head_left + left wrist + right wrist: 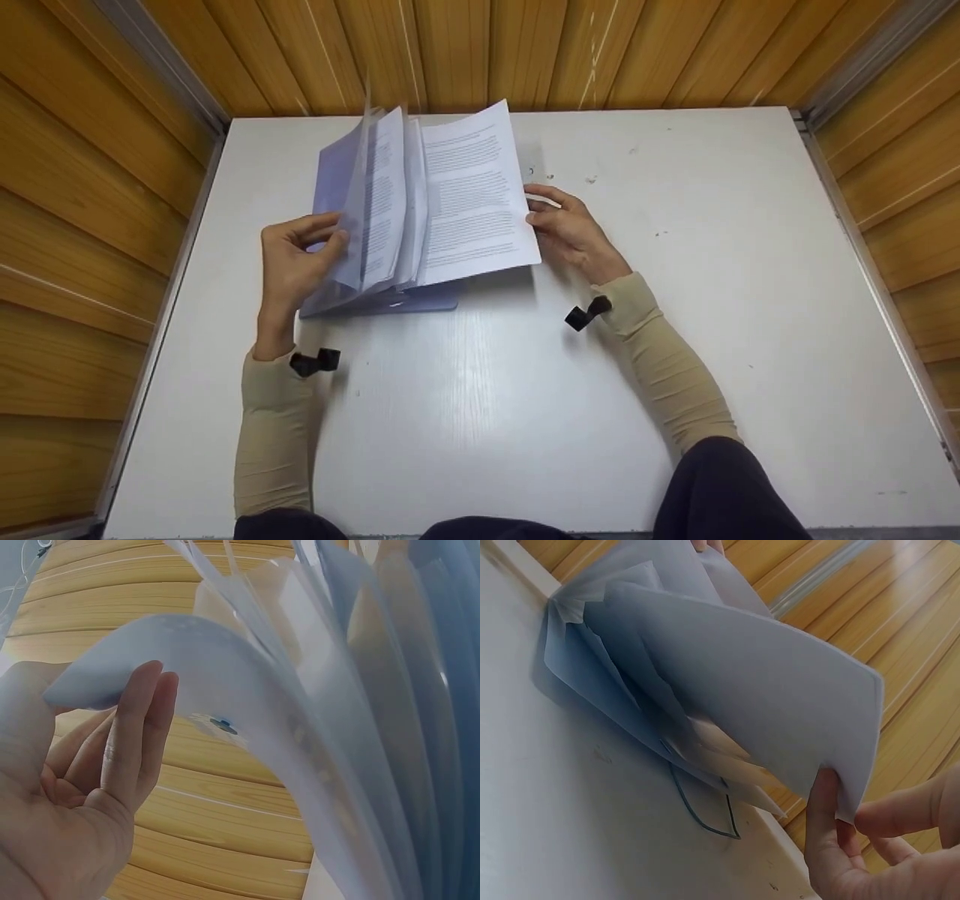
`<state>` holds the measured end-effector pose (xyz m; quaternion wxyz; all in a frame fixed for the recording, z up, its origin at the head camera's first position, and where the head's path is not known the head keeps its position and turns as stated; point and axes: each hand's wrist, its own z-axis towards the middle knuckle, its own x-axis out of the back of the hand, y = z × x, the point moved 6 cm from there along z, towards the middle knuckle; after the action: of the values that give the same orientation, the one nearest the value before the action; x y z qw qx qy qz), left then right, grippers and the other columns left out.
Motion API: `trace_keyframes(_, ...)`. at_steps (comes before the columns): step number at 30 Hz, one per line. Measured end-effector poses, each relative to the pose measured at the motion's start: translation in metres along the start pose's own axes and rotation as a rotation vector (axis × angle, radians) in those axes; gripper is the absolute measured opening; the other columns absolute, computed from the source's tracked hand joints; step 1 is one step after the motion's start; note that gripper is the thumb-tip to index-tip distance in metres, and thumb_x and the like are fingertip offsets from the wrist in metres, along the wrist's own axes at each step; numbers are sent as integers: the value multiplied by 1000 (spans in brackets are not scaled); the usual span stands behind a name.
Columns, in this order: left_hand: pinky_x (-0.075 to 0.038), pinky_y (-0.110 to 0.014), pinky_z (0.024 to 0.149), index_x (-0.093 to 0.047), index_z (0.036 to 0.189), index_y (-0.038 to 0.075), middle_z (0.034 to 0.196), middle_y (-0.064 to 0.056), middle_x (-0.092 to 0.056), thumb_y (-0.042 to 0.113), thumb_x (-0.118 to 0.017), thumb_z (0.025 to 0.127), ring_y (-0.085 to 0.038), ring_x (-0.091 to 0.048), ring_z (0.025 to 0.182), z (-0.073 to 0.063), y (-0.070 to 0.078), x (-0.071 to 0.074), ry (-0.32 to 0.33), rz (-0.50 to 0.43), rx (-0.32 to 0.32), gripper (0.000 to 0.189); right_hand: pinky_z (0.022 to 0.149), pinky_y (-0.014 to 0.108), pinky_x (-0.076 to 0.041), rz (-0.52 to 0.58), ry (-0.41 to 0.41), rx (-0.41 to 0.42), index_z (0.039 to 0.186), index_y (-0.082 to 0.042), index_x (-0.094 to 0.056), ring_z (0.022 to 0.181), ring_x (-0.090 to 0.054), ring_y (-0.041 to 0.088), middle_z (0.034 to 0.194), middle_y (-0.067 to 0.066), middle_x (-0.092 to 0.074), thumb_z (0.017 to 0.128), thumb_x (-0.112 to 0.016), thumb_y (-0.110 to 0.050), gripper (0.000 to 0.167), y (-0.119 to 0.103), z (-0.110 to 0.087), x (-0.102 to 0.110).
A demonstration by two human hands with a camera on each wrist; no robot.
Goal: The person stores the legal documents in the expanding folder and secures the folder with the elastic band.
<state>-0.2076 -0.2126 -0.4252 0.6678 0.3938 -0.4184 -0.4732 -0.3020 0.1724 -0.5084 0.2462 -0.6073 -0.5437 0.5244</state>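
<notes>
A blue folder with clear plastic sleeves stands open on the white table, its pages fanned upward. My left hand is at its left side and pinches the edge of a clear sleeve, which bends over in a curve in the left wrist view. Over on the right, my right hand pinches the outer edge of printed white sheets between thumb and fingers. These sheets slant out past the folder's right side. In the right wrist view, the right hand grips their lower corner.
The folder rests toward the back left of the white table. A dark cord loop hangs by the folder's cover. Wood-panelled walls enclose the table at the back and both sides. Small black clips sit on both sleeve cuffs.
</notes>
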Motion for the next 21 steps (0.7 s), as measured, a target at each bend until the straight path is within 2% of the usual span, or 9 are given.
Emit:
trace_keyframes(11, -61, -18, 75, -80, 108, -10, 103, -34, -77, -15, -72, 86, -3, -78, 77, 1, 3, -2, -11, -10, -13, 23, 84, 33, -61, -27, 6, 10, 154, -3, -51, 110, -69, 26, 147, 22, -59, 99, -54, 17, 59, 0, 0, -4)
trace_keyframes(21, -62, -19, 72, -80, 108, -9, 102, -34, -77, -15, -73, 86, -4, -78, 78, 0, 0, -3, -10, -22, -4, 24, 81, 32, -61, -18, 0, 20, 153, -4, -53, 100, -72, 24, 140, 20, -64, 98, -56, 17, 59, 10, 1, -18)
